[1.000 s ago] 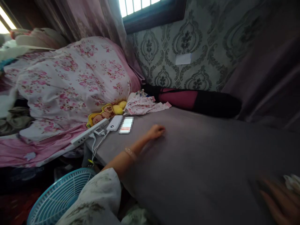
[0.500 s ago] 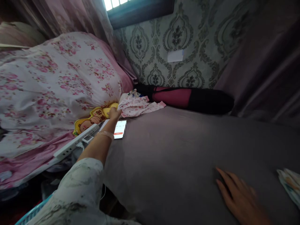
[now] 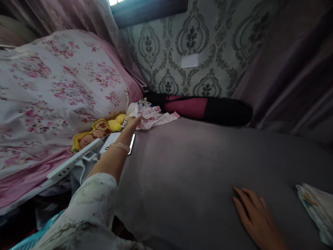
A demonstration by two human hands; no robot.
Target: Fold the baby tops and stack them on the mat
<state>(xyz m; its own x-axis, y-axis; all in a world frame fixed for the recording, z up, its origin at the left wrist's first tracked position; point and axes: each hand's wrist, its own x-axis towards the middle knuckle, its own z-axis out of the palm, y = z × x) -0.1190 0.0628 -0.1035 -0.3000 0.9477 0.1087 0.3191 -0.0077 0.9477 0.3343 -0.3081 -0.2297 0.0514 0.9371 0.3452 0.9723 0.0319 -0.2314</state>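
Observation:
My left hand reaches far across the bed with its fingers closed on the near edge of a pink-and-white printed garment. The garment lies crumpled against other clothing at the back. Under my left forearm, a phone with a lit screen is partly hidden, beside a white box-like item. My right hand rests on the grey bed sheet, fingers stretched out, holding nothing. To its right lies a folded light cloth with a coloured print.
A white power strip with plugged-in chargers runs along the left edge. Yellow plush toys lean by a floral-covered bundle. Along the wall lies a long black-and-magenta bag. A blue basket stands low at left.
My left hand has moved right, from by the yellow plush onto the pink-and-white garment, and has closed on it. The view has shifted slightly; my right hand stays flat on the sheet.

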